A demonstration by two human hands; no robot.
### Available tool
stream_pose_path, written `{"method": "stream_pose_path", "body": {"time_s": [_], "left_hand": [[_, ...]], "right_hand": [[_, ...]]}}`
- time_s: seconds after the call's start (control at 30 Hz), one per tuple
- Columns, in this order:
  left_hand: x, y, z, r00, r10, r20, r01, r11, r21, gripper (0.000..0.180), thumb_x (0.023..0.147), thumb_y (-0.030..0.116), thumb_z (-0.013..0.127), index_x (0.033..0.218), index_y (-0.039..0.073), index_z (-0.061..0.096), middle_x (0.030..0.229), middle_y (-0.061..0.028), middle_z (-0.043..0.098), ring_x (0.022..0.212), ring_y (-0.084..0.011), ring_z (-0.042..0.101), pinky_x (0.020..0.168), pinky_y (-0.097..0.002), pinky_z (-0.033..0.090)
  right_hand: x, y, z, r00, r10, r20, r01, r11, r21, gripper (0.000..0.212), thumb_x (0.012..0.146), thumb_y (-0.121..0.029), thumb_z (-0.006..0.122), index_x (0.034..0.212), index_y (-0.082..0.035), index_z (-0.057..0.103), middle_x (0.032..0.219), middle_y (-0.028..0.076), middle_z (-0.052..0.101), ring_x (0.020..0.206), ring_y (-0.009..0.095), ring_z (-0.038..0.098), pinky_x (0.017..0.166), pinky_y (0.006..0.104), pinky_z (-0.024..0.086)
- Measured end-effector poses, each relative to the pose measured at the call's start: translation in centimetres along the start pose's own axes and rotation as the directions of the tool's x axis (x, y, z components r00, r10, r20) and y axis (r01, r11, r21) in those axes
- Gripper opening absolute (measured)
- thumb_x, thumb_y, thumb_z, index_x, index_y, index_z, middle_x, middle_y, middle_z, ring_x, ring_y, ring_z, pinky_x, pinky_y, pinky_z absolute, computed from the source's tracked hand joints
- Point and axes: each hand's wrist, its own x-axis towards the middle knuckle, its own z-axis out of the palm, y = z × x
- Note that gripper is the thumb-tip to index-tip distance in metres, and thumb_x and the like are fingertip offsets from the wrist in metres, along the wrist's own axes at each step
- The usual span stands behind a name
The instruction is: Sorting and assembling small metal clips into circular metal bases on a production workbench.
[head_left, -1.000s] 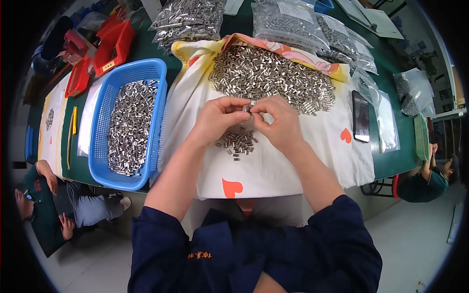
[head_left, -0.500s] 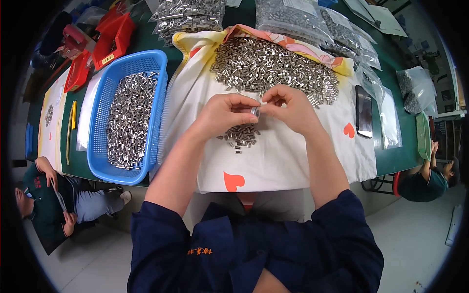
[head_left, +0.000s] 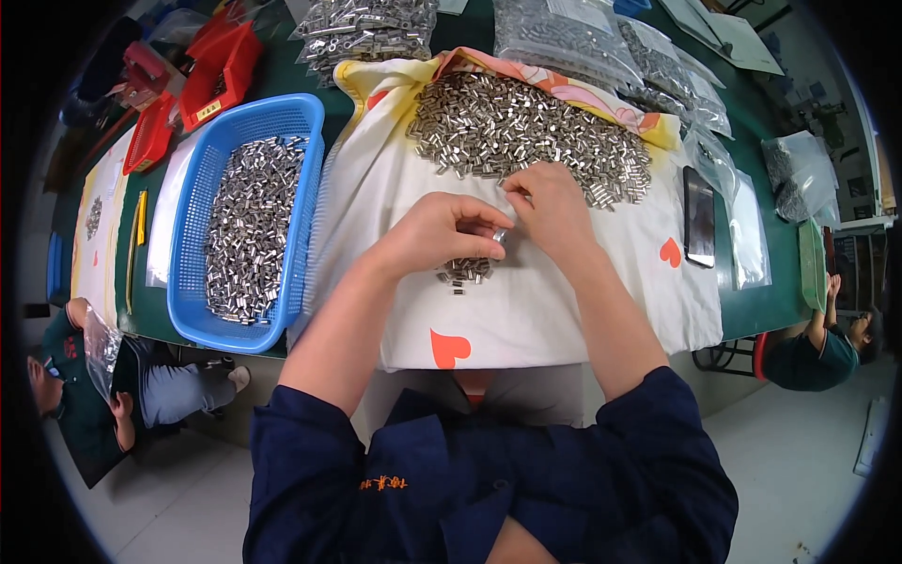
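Observation:
My left hand (head_left: 437, 230) pinches a small shiny metal ring-like piece (head_left: 500, 237) between thumb and fingertips, above the white cloth. Just beyond and to the right, my right hand (head_left: 556, 211) is closed with thumb and forefinger together at the near edge of a large heap of short metal sleeves (head_left: 536, 117). Whatever lies between those fingertips is too small or hidden to make out. Partly covered by my left hand, a smaller pile of sleeves (head_left: 467, 271) rests on the cloth (head_left: 564, 329), which is printed with red hearts.
A blue basket (head_left: 313, 188) of metal sleeves stands at the left, with red bins (head_left: 221, 80) behind. Bagged metal parts (head_left: 564, 42) line the back. At the right lie a phone (head_left: 699, 216) and clear bags (head_left: 749, 235). One person sits on each side.
My hands have drawn apart; the left has shifted slightly right and down with the metal piece. At the left, the seated person's clear bag has swung into view.

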Motion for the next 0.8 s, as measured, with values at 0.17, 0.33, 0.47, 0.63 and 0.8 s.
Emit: {"method": "stream_pose_path", "body": {"time_s": [0.17,0.33,0.47,0.63,0.8], "left_hand": [[0.0,0.3,0.0,1.000,0.006,-0.008,-0.006,1.000,0.028,0.028,0.070,0.003,0.067,0.097,-0.001,0.060,0.083,-0.0044,0.062,0.073,-0.0061,0.056,0.066,-0.0201,0.045],[0.3,0.4,-0.1,0.999,-0.007,-0.045,0.004,0.997,-0.071,0.027,0.072,-0.001,0.063,0.099,0.000,0.059,0.076,0.0019,0.057,0.068,-0.0025,0.052,0.060,-0.0157,0.043],[0.2,0.3,-0.4,0.999,-0.022,-0.037,0.018,0.993,-0.116,0.027,0.072,-0.001,0.063,0.099,0.000,0.059,0.077,0.0018,0.057,0.069,-0.0027,0.052,0.061,-0.0156,0.043],[0.5,0.2,-0.2,0.997,-0.038,-0.065,0.030,0.994,-0.109,0.029,0.072,-0.003,0.063,0.100,-0.001,0.058,0.084,-0.0017,0.060,0.073,-0.0047,0.055,0.067,-0.0177,0.046],[0.6,-0.2,-0.5,0.989,-0.010,-0.150,-0.020,0.981,-0.194,0.029,0.072,0.001,0.064,0.100,-0.001,0.058,0.081,-0.0015,0.059,0.073,-0.0062,0.055,0.066,-0.0193,0.046]], "right_hand": [[-0.1,0.1,0.0,0.999,-0.036,-0.030,0.034,0.998,-0.057,0.005,0.068,-0.010,0.061,0.073,-0.008,0.061,0.074,0.007,0.057,0.077,0.024,0.052,0.073,0.0330,0.041],[-0.3,0.2,-0.1,1.000,0.029,-0.007,-0.029,0.997,-0.067,0.005,0.068,-0.010,0.061,0.071,-0.007,0.060,0.074,0.007,0.058,0.077,0.024,0.052,0.072,0.0337,0.041],[-0.1,-0.1,-0.1,0.997,0.077,-0.025,-0.079,0.996,-0.051,0.004,0.068,-0.010,0.060,0.070,-0.007,0.059,0.074,0.008,0.058,0.076,0.024,0.053,0.072,0.0341,0.041],[-0.2,0.1,0.2,0.996,0.062,-0.071,-0.072,0.988,-0.138,0.004,0.069,-0.011,0.058,0.070,-0.006,0.059,0.073,0.008,0.058,0.076,0.025,0.053,0.072,0.0343,0.042],[-0.4,-0.4,-1.0,0.991,0.116,0.068,-0.108,0.988,-0.110,0.005,0.070,-0.010,0.056,0.070,-0.006,0.059,0.074,0.009,0.059,0.076,0.026,0.053,0.072,0.0360,0.042]]}}
